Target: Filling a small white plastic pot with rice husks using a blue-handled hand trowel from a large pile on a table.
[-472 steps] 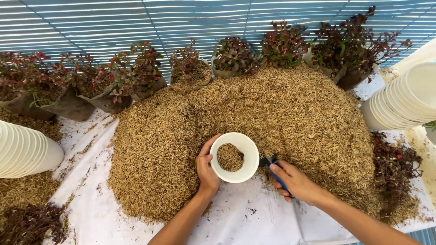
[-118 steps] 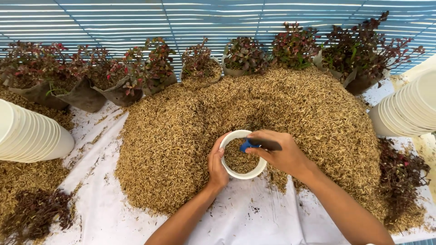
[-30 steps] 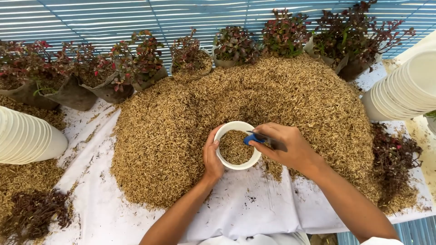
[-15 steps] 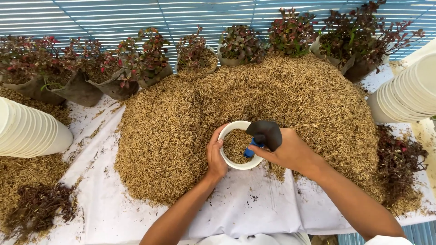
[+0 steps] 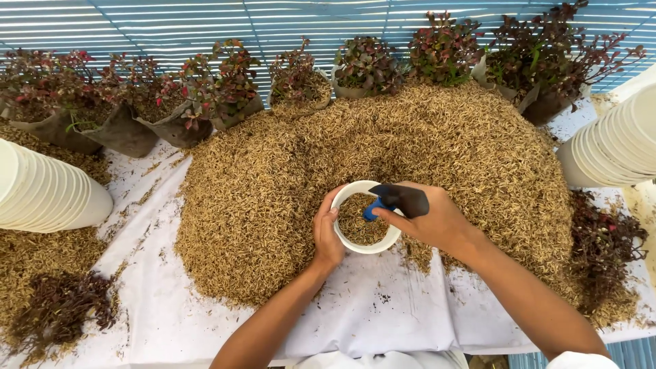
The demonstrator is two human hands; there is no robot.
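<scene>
A white round pot [image 5: 350, 195], partly filled with brown husk, stands at the near edge of a big heap of rice husk [image 5: 273, 184]. My left hand [image 5: 328, 236] grips its left rim. My right hand [image 5: 430, 219] holds a small black trowel with a blue handle [image 5: 400, 199] over the pot's right side, with the blade turned up above the rim.
A white sheet [image 5: 383, 311] covers the table. Stacks of white pots lie at the left [image 5: 48, 195] and at the right [image 5: 615, 147]. Red-leaved plants in dark bags [image 5: 205, 96] line the far edge. Loose cuttings lie at bottom left [image 5: 61, 311] and at right [image 5: 605, 239].
Over the last second my right hand has tipped the trowel over the pot, and its black blade has turned up into view. My left hand has stayed on the rim.
</scene>
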